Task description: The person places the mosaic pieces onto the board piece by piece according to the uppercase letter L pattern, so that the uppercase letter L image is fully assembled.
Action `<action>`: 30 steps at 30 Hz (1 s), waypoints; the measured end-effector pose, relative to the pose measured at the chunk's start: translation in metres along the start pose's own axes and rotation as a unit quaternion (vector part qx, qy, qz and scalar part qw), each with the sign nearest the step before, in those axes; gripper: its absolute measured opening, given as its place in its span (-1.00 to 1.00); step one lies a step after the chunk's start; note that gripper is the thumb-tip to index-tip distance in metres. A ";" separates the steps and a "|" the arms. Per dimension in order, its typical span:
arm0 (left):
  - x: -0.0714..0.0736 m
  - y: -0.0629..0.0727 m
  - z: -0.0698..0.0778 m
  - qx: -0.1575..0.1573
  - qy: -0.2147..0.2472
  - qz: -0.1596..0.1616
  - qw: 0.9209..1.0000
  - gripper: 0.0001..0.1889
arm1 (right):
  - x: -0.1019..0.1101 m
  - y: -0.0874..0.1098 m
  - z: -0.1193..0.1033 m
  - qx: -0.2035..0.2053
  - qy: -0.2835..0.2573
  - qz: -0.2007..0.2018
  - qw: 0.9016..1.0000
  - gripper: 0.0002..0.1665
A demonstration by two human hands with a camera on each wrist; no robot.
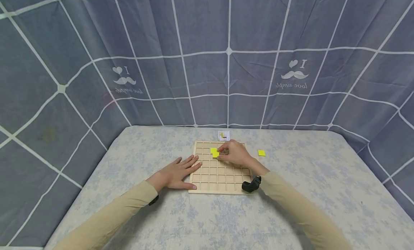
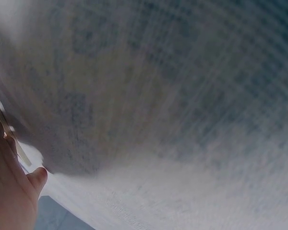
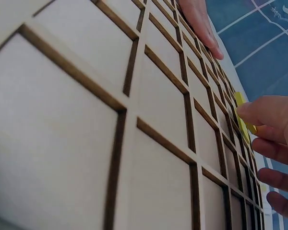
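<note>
A wooden grid board (image 1: 217, 178) lies on the cloth in front of me. My left hand (image 1: 178, 173) rests flat at its left edge, fingers straight and spread onto the frame. Thumb and index finger of my right hand (image 1: 236, 153) pinch a yellow square tile (image 1: 215, 155) over the upper part of the grid. A second yellow tile (image 1: 212, 149) sits just behind it, partly overlapped in the head view. In the right wrist view the pinched tile (image 3: 252, 128) shows between thumb and finger, close over the grid, with the other fingers loosely bent.
Right of the board lies a loose yellow tile (image 1: 261, 153). A small printed card (image 1: 224, 136) with a coloured grid lies behind the board's far edge. A pale flowered cloth (image 1: 307, 163) covers the table, and a grey-blue checked curtain (image 1: 207, 77) hangs around it.
</note>
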State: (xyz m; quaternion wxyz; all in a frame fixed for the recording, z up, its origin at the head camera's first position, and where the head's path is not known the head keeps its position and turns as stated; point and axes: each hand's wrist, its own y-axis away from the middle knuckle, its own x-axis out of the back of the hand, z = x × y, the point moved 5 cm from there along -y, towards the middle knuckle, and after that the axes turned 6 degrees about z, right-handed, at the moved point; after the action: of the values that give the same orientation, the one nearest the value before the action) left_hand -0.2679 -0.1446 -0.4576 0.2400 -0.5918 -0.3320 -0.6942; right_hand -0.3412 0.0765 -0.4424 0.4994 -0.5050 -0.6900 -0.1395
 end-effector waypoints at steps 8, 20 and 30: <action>0.000 -0.001 0.000 -0.002 0.001 0.000 1.000 -0.07 | -0.006 -0.004 -0.006 -0.002 0.005 -0.014 1.000 -0.68; -0.001 -0.001 0.000 -0.001 -0.002 0.002 1.000 -0.07 | -0.011 -0.004 -0.004 -0.014 -0.004 -0.019 1.000 -0.69; 0.000 0.000 0.001 0.001 -0.002 -0.004 1.000 -0.07 | -0.009 -0.001 -0.005 -0.019 -0.011 -0.018 1.000 -0.68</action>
State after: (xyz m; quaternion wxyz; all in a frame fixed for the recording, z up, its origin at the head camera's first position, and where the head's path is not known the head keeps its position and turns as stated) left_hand -0.2671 -0.1439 -0.4572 0.2368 -0.5920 -0.3356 -0.6934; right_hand -0.3398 0.0677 -0.4474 0.4797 -0.5035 -0.7014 -0.1563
